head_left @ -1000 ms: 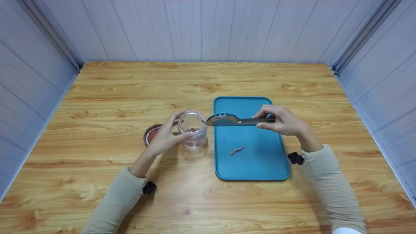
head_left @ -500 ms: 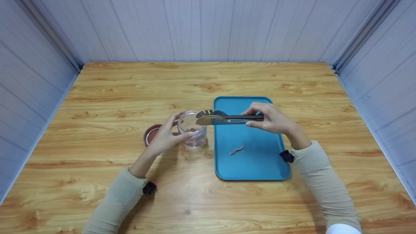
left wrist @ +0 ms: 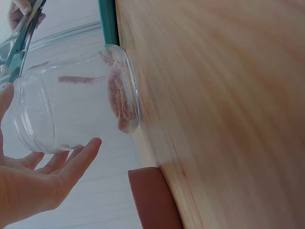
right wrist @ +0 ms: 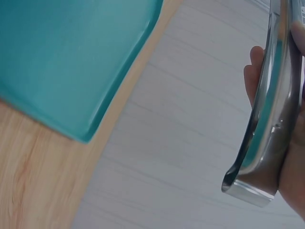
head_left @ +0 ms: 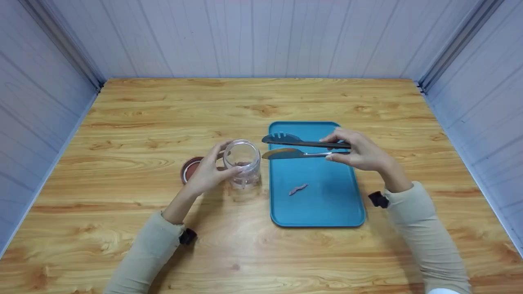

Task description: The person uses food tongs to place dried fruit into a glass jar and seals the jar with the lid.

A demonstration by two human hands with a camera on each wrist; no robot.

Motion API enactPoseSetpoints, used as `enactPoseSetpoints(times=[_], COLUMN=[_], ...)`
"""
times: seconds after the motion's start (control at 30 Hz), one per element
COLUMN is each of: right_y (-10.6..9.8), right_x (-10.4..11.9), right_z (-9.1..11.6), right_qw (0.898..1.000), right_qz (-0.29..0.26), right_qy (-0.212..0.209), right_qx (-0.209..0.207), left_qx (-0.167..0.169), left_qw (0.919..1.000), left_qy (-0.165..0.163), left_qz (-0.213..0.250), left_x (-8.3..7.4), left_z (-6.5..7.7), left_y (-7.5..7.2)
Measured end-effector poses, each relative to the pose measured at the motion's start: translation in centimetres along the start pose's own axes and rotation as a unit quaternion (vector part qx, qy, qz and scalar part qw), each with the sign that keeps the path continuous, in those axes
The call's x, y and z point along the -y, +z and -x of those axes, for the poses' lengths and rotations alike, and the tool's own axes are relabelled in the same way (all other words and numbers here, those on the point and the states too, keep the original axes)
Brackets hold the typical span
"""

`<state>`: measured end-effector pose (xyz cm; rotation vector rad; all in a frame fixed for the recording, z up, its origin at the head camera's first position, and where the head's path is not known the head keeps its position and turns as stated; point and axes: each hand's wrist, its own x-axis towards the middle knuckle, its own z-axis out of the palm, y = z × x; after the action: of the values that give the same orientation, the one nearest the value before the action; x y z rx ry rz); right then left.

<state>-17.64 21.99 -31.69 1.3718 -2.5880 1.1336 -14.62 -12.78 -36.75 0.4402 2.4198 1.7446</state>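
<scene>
My left hand [head_left: 208,173] grips a clear jar [head_left: 244,173] near its rim, thumb at the front and fingers round the far side. In the left wrist view several brown-pink dried strips [left wrist: 119,93] lie at the jar's bottom, and a single strip [left wrist: 78,79] stands upright above them. Metal serving tongs [head_left: 286,154] are in my right hand [head_left: 361,151], thumb on one arm and fingers on the other. Their tips are spread, with nothing between them, just right of the jar's mouth. Another small strip [head_left: 298,189] lies on the blue tray [head_left: 322,208] below the tongs.
A reddish-brown lid [head_left: 190,169] lies on the wooden table [head_left: 184,110] left of the jar, partly behind my left hand. The tray sits right beside the jar. Pale panel walls [head_left: 261,36] stand at the back and both sides.
The tongs moved left over the jar's mouth, then back right, and their arms have spread apart. A strip now shows upright inside the jar. My left hand has stayed put.
</scene>
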Motion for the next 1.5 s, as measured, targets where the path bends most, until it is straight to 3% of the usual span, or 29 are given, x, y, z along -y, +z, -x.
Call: enactPoseSetpoints(times=[0.33,0.63,1.0,1.2,1.37,1.5], right_y=[-1.5,-1.0,1.0,1.6,1.7,1.8], right_x=[-0.6,-2.3,-7.2,-8.2,-8.0,-8.0], right_z=[3.7,7.0,10.9,11.4,11.4,11.3], right_qw=[0.999,0.997,0.994,0.993,0.99,0.99], right_qz=[0.031,0.019,-0.01,-0.025,-0.016,-0.001], right_qy=[0.027,0.073,0.111,0.113,0.132,0.133], right_qx=[-0.007,0.001,0.017,0.035,0.045,0.044], left_qx=[0.003,0.001,0.003,-0.004,-0.008,-0.004], left_qw=[1.0,1.0,0.9998,0.9995,0.9994,0.9997], left_qy=[0.005,0.01,0.009,0.024,0.029,0.022], left_qz=[0.002,0.002,0.015,0.017,0.015,0.012], left_x=[0.0,0.0,0.5,2.9,3.0,2.1], left_z=[-0.1,0.0,-0.1,-0.9,-0.9,-0.7], left_y=[0.0,0.0,0.0,0.0,0.1,0.0])
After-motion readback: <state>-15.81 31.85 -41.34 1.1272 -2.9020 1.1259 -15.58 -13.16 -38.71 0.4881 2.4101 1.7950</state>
